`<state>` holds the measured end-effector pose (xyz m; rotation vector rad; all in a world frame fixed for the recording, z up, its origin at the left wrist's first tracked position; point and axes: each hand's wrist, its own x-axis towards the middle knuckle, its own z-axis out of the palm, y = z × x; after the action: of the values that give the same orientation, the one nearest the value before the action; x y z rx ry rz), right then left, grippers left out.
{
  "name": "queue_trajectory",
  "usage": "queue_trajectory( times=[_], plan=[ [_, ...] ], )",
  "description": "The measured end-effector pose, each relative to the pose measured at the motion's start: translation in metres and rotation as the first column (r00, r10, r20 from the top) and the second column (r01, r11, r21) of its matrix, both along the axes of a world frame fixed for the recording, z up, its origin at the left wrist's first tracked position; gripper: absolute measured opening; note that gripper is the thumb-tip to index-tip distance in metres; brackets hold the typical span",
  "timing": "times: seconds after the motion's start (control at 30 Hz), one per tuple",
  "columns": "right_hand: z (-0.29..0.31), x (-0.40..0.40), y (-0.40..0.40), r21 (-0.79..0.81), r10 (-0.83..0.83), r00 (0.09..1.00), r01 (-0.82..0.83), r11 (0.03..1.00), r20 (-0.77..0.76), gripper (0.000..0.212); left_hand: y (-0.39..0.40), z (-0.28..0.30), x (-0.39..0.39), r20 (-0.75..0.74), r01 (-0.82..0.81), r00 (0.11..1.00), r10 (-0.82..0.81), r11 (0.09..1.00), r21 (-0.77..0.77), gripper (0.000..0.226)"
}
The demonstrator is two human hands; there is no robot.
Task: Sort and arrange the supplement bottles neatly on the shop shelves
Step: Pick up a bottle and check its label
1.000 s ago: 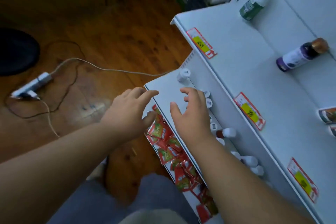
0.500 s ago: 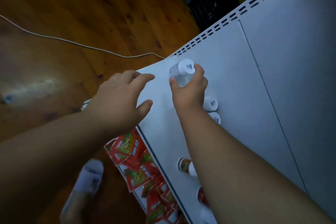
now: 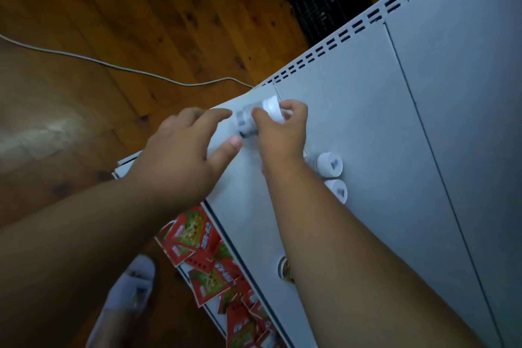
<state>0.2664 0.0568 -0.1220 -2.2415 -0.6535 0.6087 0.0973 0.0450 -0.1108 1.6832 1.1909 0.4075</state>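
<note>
On the left, the left hand point(image 3: 180, 155) reaches toward the bottle point(image 3: 255, 118). Its fingers are spread and loose, not wrapped round anything. The first finger points at the bottle's bottom end, and the thumb tip sits just under the bottle, very near it. I cannot tell if they touch it yet.

Next comes the bottle itself. It is held up over the far end of the white shelf point(image 3: 367, 150), near the corner. It lies tipped over, with its bottom toward the left hand and its white cap up and to the right.

Then the right hand point(image 3: 282, 133) grips the bottle, with its thumb on the label side and its fingers curled over the cap. So this hand is the nearer one, and the left hand probably only has to close in from the bottom end.

Further right, two more bottles point(image 3: 329, 164) stand on the shelf beside the right wrist.
</note>
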Motion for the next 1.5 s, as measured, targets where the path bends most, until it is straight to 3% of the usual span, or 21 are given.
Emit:
queue_trajectory(
  times=[0.07, 0.13, 0.2, 0.27, 0.33, 0.43, 0.57, 0.7, 0.8, 0.97, 1.13, 1.17, 1.33, 1.5],
  plan=[
    [0.026, -0.023, -0.023, 0.067, -0.021, 0.945, 0.045, 0.997, -0.326, 0.037, -0.013, 0.016, -0.025, 0.049, -0.073, 0.996, 0.077, 0.994, -0.082, 0.065],
    [0.056, -0.045, -0.045, 0.133, -0.014, 0.793, 0.119, 0.984, -0.609, 0.036, -0.028, 0.039, -0.052, 0.068, -0.149, 0.985, 0.158, 0.982, -0.120, 0.075],
    [0.091, -0.066, -0.068, 0.153, -0.010, 0.628, 0.205, 0.967, -0.778, 0.038, -0.046, 0.070, -0.077, 0.079, -0.181, 0.978, 0.194, 0.973, -0.144, 0.074],
    [0.130, -0.091, -0.089, 0.145, -0.012, 0.521, 0.259, 0.955, -0.853, 0.043, -0.064, 0.110, -0.098, 0.095, -0.160, 0.980, 0.175, 0.977, -0.140, 0.072],
    [0.176, -0.120, -0.109, 0.125, -0.018, 0.538, 0.229, 0.965, -0.843, 0.046, -0.081, 0.153, -0.115, 0.112, -0.077, 0.989, 0.093, 0.987, -0.140, 0.077],
    [0.249, -0.160, -0.139, 0.146, 0.007, 0.659, 0.157, 0.977, -0.752, 0.038, -0.098, 0.215, -0.141, 0.128, 0.077, 0.990, -0.063, 0.992, -0.102, 0.076],
    [0.329, -0.193, -0.182, 0.276, 0.055, 0.727, 0.188, 0.943, -0.684, 0.066, -0.112, 0.292, -0.167, 0.100, 0.267, 0.959, -0.267, 0.964, 0.016, 0.089],
    [0.386, -0.193, -0.232, 0.393, 0.086, 0.685, 0.306, 0.867, -0.723, 0.082, -0.131, 0.351, -0.169, 0.109, 0.367, 0.921, -0.374, 0.927, 0.079, 0.090],
    [0.421, -0.180, -0.275, 0.470, 0.090, 0.642, 0.451, 0.758, -0.761, 0.062, -0.156, 0.382, -0.155, 0.167, 0.450, 0.867, -0.469, 0.882, 0.137, 0.082],
    [0.460, -0.151, -0.367, 0.522, 0.089, 0.612, 0.580, 0.625, -0.786, 0.059, -0.222, 0.414, -0.105, 0.137, 0.646, 0.725, -0.675, 0.735, 0.205, 0.076],
    [0.481, -0.123, -0.484, 0.587, 0.025, 0.651, 0.667, 0.458, -0.759, 0.090, -0.324, 0.435, -0.038, 0.101, 0.772, 0.551, -0.828, 0.553, 0.313, 0.070],
    [0.485, -0.117, -0.510, 0.594, -0.003, 0.658, 0.682, 0.426, -0.753, 0.087, -0.348, 0.438, -0.026, 0.103, 0.788, 0.520, -0.848, 0.523, 0.327, 0.070],
    [0.504, -0.087, -0.632, 0.625, -0.210, 0.678, 0.732, 0.272, -0.704, 0.030, -0.458, 0.449, 0.027, 0.135, 0.858, 0.363, -0.922, 0.387, 0.337, 0.071],
    [0.510, -0.055, -0.722, 0.615, -0.380, 0.729, 0.684, 0.391, -0.569, 0.039, -0.535, 0.459, 0.071, 0.102, 0.908, 0.254, -0.962, 0.273, 0.317, 0.070]
  ],
)
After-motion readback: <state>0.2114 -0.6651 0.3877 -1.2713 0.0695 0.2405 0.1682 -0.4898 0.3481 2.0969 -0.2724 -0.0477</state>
